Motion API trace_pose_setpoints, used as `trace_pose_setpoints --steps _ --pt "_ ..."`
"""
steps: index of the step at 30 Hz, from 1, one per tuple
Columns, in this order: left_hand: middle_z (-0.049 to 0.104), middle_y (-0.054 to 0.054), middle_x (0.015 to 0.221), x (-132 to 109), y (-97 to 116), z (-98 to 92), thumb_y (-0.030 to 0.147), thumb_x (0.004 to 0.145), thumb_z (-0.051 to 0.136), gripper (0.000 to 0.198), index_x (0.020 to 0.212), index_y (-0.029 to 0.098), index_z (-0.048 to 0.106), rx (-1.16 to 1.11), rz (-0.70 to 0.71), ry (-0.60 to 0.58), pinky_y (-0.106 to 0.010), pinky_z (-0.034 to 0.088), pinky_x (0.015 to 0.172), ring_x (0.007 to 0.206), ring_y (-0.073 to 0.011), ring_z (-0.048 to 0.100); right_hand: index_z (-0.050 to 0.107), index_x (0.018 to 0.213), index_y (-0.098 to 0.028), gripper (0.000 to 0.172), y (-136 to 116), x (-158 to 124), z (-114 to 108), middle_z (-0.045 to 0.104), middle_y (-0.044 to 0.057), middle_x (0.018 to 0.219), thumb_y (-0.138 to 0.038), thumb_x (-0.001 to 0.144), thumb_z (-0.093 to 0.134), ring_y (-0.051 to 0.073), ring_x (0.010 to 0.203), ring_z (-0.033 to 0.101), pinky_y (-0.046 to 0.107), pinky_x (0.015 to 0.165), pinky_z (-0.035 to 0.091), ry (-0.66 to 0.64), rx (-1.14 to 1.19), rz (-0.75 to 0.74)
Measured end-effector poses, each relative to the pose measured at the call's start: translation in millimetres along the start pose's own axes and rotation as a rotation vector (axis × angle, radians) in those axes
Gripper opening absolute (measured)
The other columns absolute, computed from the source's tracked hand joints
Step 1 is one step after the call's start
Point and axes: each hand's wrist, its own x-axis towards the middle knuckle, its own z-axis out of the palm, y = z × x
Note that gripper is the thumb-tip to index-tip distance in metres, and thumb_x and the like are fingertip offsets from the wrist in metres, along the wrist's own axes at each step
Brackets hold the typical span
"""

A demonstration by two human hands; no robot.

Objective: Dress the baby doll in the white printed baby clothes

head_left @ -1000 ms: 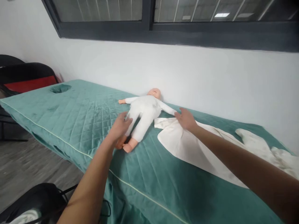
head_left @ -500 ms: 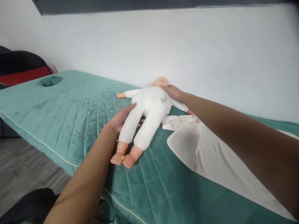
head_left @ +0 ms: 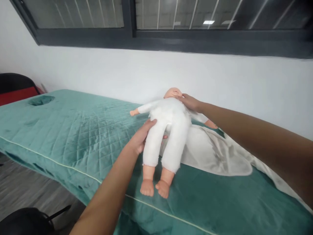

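Note:
A baby doll (head_left: 171,114) with a white cloth body and bare plastic hands and feet lies face up, its feet toward me. My left hand (head_left: 145,134) is wrapped round the doll's thigh on the left, fingertips showing between the legs. My right hand (head_left: 189,101) grips the doll at its neck and shoulder, with part of the fingers hidden behind it. Beside and partly under the doll, a pale cloth (head_left: 215,153) spreads to the right beneath my right forearm.
The doll is over a padded bed with a quilted green cover (head_left: 80,130) that has a face hole (head_left: 41,100) at its far left. Behind stands a white wall below a dark window frame (head_left: 171,40). A black and red chair (head_left: 18,89) is at the left.
My view has tilted up, bringing the window in. Both hands have moved the doll to the right, so its legs now overlap the pale cloth.

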Motion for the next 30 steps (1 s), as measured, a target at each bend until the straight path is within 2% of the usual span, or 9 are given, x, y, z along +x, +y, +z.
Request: trace_pose_setpoints --steps 3,7,11,15,20,24,26,27,30 --pt "0.067 -0.015 0.117 1 -23 39.3 0.054 0.089 0.050 0.062 0.140 0.022 0.035 -0.062 -0.009 -0.088 -0.038 0.058 0.062 0.088 -0.0284 0.071 0.052 0.133 -0.016 0.075 31 -39 -28 0.058 0.016 0.138 -0.072 0.083 0.050 0.033 0.118 0.059 0.042 0.097 0.049 0.036 -0.047 0.052" --pt "0.065 -0.016 0.119 6 -51 75.6 0.053 0.084 0.055 0.069 0.142 0.023 0.034 -0.133 -0.052 -0.172 -0.036 0.057 0.058 0.086 -0.0295 0.072 0.049 0.136 -0.012 0.082 69 -76 -46 0.058 0.020 0.136 -0.075 0.084 0.045 0.035 0.117 0.059 0.043 0.096 0.049 0.098 -0.168 0.218" --pt "0.065 -0.016 0.119 13 -68 95.3 0.054 0.082 0.056 0.070 0.142 0.026 0.034 -0.174 -0.090 -0.195 -0.039 0.058 0.061 0.088 -0.0311 0.072 0.046 0.139 -0.011 0.086 92 -89 -47 0.059 0.022 0.134 -0.076 0.084 0.041 0.034 0.115 0.061 0.042 0.094 0.049 0.096 -0.217 0.272" --pt "0.065 -0.016 0.119 20 -82 107.3 0.055 0.079 0.061 0.073 0.141 0.028 0.034 -0.201 -0.126 -0.164 -0.043 0.059 0.064 0.089 -0.0332 0.071 0.042 0.142 -0.012 0.087 106 -83 -44 0.057 0.021 0.137 -0.078 0.085 0.036 0.034 0.117 0.060 0.041 0.096 0.047 0.079 -0.258 0.284" --pt "0.068 -0.013 0.114 34 -93 101.1 0.058 0.080 0.062 0.064 0.132 0.025 0.048 -0.155 -0.097 -0.074 -0.040 0.058 0.076 0.095 -0.0281 0.069 0.033 0.148 -0.014 0.090 112 -70 -55 0.062 0.022 0.130 -0.078 0.085 0.034 0.038 0.113 0.061 0.047 0.094 0.045 0.024 -0.390 0.275" --pt "0.066 -0.013 0.113 68 -87 75.5 0.044 0.088 0.055 0.041 0.118 0.016 0.058 0.254 0.158 0.281 -0.039 0.054 0.089 0.102 -0.0261 0.066 0.040 0.141 -0.012 0.075 89 -61 -53 0.070 0.021 0.096 -0.067 0.093 0.025 0.039 0.092 0.065 0.052 0.083 0.045 0.118 -0.750 0.184" --pt "0.062 -0.013 0.123 89 -84 62.7 0.029 0.087 0.055 0.036 0.121 0.015 0.056 0.620 0.374 0.440 -0.040 0.044 0.104 0.119 -0.0256 0.057 0.049 0.132 -0.015 0.057 69 -56 -34 0.069 0.018 0.102 -0.054 0.097 0.027 0.035 0.094 0.064 0.048 0.083 0.046 0.122 -0.785 0.058" --pt "0.059 -0.014 0.127 98 -84 57.7 0.024 0.086 0.056 0.037 0.122 0.015 0.055 0.809 0.447 0.465 -0.041 0.040 0.108 0.125 -0.0261 0.051 0.051 0.129 -0.016 0.049 58 -53 -20 0.066 0.018 0.112 -0.048 0.097 0.030 0.034 0.100 0.062 0.047 0.085 0.045 0.097 -0.794 -0.041" --pt "0.052 -0.014 0.132 115 -88 49.2 0.025 0.085 0.059 0.035 0.118 0.016 0.055 1.221 0.487 0.457 -0.046 0.038 0.105 0.128 -0.0294 0.044 0.051 0.127 -0.014 0.043 33 -42 29 0.055 0.019 0.129 -0.041 0.094 0.042 0.035 0.116 0.053 0.047 0.091 0.044 -0.035 -0.838 -0.314"
